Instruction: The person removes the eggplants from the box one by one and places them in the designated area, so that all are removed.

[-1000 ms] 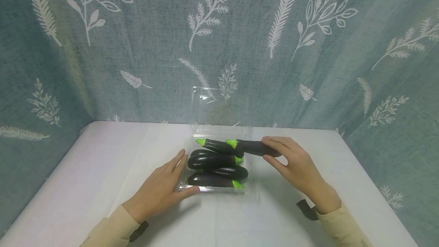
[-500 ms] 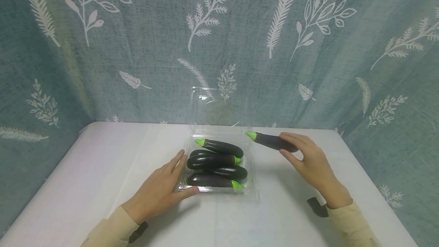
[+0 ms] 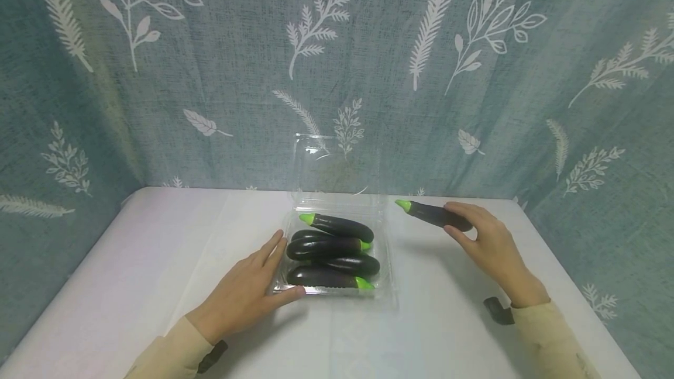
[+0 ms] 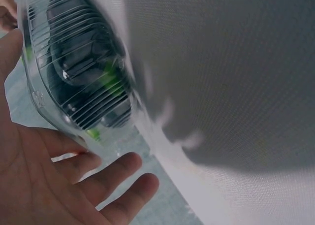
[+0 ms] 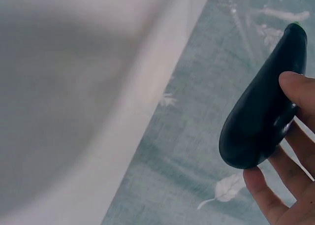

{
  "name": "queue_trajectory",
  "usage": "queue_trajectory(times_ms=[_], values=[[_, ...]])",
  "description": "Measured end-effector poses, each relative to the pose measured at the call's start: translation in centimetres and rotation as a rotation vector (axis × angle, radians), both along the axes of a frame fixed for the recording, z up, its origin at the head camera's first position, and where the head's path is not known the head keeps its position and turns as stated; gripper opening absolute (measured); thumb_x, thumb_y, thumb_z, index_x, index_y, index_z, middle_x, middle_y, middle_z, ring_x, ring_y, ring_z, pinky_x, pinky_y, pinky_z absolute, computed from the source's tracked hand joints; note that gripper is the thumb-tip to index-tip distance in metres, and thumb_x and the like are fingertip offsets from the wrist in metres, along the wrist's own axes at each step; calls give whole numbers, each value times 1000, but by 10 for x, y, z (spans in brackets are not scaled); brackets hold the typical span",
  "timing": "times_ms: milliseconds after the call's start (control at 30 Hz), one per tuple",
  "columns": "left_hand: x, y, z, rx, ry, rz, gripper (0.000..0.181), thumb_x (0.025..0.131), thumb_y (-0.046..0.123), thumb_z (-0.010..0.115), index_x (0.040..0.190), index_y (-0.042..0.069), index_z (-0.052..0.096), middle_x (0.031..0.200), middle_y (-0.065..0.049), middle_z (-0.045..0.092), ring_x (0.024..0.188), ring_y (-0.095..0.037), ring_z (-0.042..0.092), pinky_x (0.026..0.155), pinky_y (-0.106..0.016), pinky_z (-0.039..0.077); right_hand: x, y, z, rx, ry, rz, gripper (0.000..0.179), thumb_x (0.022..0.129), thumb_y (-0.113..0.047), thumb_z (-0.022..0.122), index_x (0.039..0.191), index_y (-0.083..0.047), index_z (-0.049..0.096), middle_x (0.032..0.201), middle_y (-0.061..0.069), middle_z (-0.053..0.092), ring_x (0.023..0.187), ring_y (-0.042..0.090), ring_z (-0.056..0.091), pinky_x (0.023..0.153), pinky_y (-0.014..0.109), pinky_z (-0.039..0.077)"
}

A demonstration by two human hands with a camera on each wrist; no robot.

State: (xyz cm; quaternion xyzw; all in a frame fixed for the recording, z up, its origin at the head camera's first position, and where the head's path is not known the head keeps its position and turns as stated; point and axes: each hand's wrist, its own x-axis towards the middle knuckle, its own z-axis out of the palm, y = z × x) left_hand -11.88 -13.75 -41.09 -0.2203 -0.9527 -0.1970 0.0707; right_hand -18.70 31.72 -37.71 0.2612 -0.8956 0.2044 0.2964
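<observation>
An eggplant [image 3: 434,214] with a bright green stem end is pinched by its thick end between the thumb and fingers of my right hand [image 3: 489,244], above the table right of the box. The right wrist view shows the same dark eggplant [image 5: 263,107] with the thumb on one side and fingers on the other. A clear plastic clamshell box [image 3: 386,274] holds several glossy eggplants [image 3: 326,247], some lying over others. My left hand [image 3: 247,291] rests against the box's left side and front corner, fingers straight. In the left wrist view its fingers [image 4: 110,178] lie spread along the ribbed wall.
The box's transparent lid [image 3: 337,168] stands raised at the back, close to the patterned grey-green curtain [image 3: 237,75]. A white cloth covers the table [image 3: 174,250], whose far edge meets the curtain.
My right hand has carried the eggplant rightward, away from over the box, to the space on its right. The left hand and the box have stayed in place.
</observation>
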Motion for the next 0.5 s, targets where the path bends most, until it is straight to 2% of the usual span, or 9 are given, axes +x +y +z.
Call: queue_trajectory(times_ms=[100, 267, 500], values=[[0, 0, 0, 1, -6, 1, 97, 92, 66, 61, 156, -2, 33, 164, -16, 27, 136, -41, 47, 107, -56, 43, -3, 4, -3, 21, -23, -6, 51, 80, -3, 85, 128, -6, 68, 126, 8, 69, 115, 28, 64, 94, 43, 49], [0, -1, 0, 1, -4, -4, 98, 93, 69, 57, 156, -2, 33, 164, -16, 27, 136, -41, 48, 107, -56, 43, -10, 11, -7, 61, -107, -29, 45, 83, -8, 83, 126, -7, 68, 125, 11, 69, 116, 31, 63, 95, 49, 49], [-1, -1, -1, -8, -3, -4, 102, 91, 73, 54, 156, -2, 33, 165, -16, 25, 136, -41, 48, 108, -55, 43, -21, 18, -13, 120, -267, -55, 39, 89, -12, 78, 126, -6, 68, 126, 15, 68, 118, 38, 61, 99, 56, 47]])
